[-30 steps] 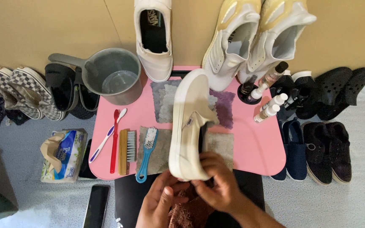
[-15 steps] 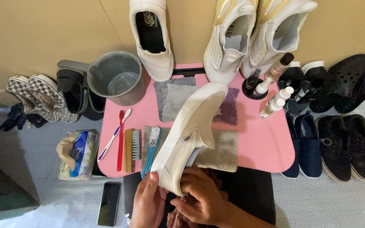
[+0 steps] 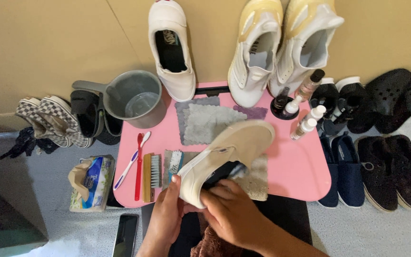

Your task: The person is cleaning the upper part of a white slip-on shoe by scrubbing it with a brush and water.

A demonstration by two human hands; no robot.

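A: Where is the cream canvas slip-on shoe [image 3: 224, 157]?

B: Tipped on its side over the near edge of the pink plastic table [image 3: 296, 166], its toe aimed away from the hands. The left hand [image 3: 167, 214] clasps the heel end from below. The right hand [image 3: 231, 209] is pressed against the dark opening, fingers tucked inside; whether they pinch a cloth there I cannot tell.

A: So what step is this?

B: It looks like wiping inside the shoe. A brown towel [image 3: 210, 242] lies under the wrists.

A: What sits nearby?

B: Just left of the left hand lie a wooden brush [image 3: 151, 176], a blue-handled brush [image 3: 174, 164] and two toothbrushes [image 3: 136, 164]. Beyond the shoe lie grey cloths [image 3: 200, 121]; farther left stands a grey plastic jug of water [image 3: 136, 100]. Far right of the right hand stand small spray bottles [image 3: 305, 121].

A: And the next move?

B: Probably a firm hold on the heel while the fingers work deeper.
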